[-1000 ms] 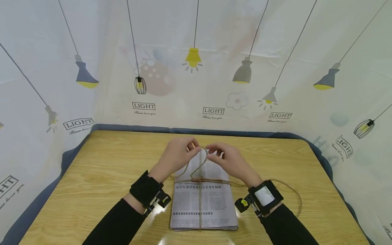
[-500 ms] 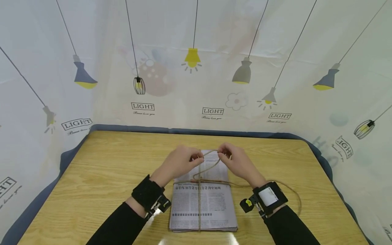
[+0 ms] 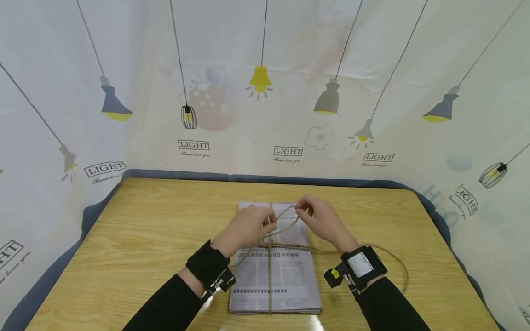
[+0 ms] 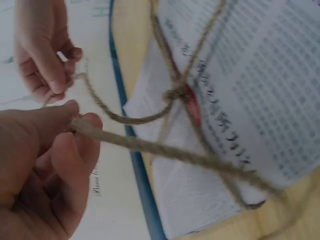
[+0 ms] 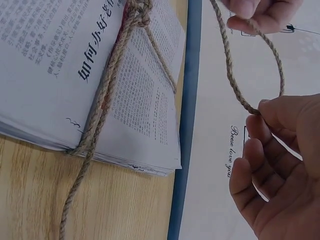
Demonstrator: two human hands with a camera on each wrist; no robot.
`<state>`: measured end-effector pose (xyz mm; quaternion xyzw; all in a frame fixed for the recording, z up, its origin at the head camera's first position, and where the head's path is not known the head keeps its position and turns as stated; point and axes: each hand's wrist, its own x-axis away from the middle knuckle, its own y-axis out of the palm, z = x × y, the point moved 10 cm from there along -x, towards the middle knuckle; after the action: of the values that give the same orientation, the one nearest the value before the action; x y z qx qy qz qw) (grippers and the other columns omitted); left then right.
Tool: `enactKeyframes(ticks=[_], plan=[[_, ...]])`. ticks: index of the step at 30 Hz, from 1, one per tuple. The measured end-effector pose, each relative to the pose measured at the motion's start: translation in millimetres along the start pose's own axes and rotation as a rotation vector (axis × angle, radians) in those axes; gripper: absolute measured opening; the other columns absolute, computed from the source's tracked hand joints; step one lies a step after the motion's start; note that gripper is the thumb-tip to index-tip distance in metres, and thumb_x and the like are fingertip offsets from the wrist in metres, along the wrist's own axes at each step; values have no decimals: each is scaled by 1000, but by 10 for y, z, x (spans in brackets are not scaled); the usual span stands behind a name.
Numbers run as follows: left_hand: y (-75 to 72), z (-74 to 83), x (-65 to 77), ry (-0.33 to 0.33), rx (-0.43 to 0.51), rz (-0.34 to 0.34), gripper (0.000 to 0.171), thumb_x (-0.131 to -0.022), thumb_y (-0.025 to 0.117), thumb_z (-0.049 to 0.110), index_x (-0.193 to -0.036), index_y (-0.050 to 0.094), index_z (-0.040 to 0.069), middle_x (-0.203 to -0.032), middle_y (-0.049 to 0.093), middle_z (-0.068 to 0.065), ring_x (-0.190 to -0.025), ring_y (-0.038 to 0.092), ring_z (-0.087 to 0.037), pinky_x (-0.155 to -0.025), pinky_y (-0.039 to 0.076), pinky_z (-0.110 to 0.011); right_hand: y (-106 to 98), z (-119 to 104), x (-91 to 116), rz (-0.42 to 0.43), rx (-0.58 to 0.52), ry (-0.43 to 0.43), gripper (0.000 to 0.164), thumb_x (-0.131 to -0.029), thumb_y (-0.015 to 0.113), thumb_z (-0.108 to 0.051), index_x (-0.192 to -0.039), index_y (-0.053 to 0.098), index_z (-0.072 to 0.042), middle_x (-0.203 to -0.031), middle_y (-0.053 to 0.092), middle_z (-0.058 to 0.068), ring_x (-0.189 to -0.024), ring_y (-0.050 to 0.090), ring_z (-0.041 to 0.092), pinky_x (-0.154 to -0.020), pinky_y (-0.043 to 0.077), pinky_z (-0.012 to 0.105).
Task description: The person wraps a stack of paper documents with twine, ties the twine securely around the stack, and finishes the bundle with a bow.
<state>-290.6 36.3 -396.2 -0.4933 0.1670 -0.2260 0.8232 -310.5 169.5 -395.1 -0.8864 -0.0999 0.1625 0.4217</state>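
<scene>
A stack of newspapers (image 3: pixel 290 276) lies on the table, bound crosswise with jute twine (image 4: pixel 137 120). The bands cross at a knot (image 4: pixel 175 94) on top, beside a small red patch. Above the far half of the stack, my left hand (image 3: pixel 247 229) pinches twine between thumb and fingers; one strand runs from it toward the lower right in the left wrist view. My right hand (image 3: pixel 325 222) pinches the bend of a loop (image 5: pixel 227 65) between thumb and index finger, its other fingers loosely curled. The loop spans both hands and leads down to the knot.
A loose length of twine (image 3: pixel 397 259) trails off the stack's right side and curves over the wooden table (image 3: pixel 145 239). Behind the table's dark blue edging (image 3: pixel 290 178) hangs a pale curtain (image 3: pixel 232 46) printed with lamps.
My hands have drawn apart, the right moving rightward with the twine loop. Since half a second ago my left hand has come lower, nearer the knot, while the right has stayed nearly still.
</scene>
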Motion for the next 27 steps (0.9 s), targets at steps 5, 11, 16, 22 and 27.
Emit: enactKeyframes(ticks=[5, 11, 16, 22, 27], plan=[[81, -26, -67, 21, -7, 62, 14, -87, 60, 34, -86, 67, 21, -79, 64, 10, -65, 54, -1, -61, 43, -21, 4, 18, 11, 5, 7, 10, 8, -91, 57, -19, -95, 61, -14, -82, 59, -4, -67, 47, 12, -60, 40, 26], [140, -7, -128, 54, 48, 76, 18, -87, 60, 35, -86, 71, 21, -78, 66, 12, -63, 54, 1, -60, 44, -19, -26, 38, 16, 16, -7, 20, 8, -91, 56, -20, -95, 61, -13, -81, 59, -4, -67, 47, 12, -60, 39, 26], [188, -18, -138, 28, 139, 18, 17, -87, 61, 34, -90, 71, 21, -80, 66, 11, -61, 55, 0, -59, 45, -20, -43, 69, 2, 18, -11, 36, 9, -92, 55, -22, -94, 60, -15, -80, 58, -4, -68, 47, 13, -61, 40, 27], [254, -41, -132, 12, 163, -56, 18, -85, 65, 31, -96, 70, 18, -81, 64, 10, -62, 55, -2, -61, 44, -21, -53, 107, -10, 33, -8, 53, 7, -92, 54, -22, -94, 58, -17, -81, 58, -3, -70, 47, 13, -63, 40, 27], [295, -30, -122, 36, 139, -98, 13, -85, 65, 28, -92, 71, 18, -82, 65, 11, -65, 55, -2, -61, 44, -21, -63, 56, -4, 38, -33, 27, 6, -92, 55, -23, -93, 58, -18, -78, 56, -4, -67, 46, 13, -60, 39, 26]])
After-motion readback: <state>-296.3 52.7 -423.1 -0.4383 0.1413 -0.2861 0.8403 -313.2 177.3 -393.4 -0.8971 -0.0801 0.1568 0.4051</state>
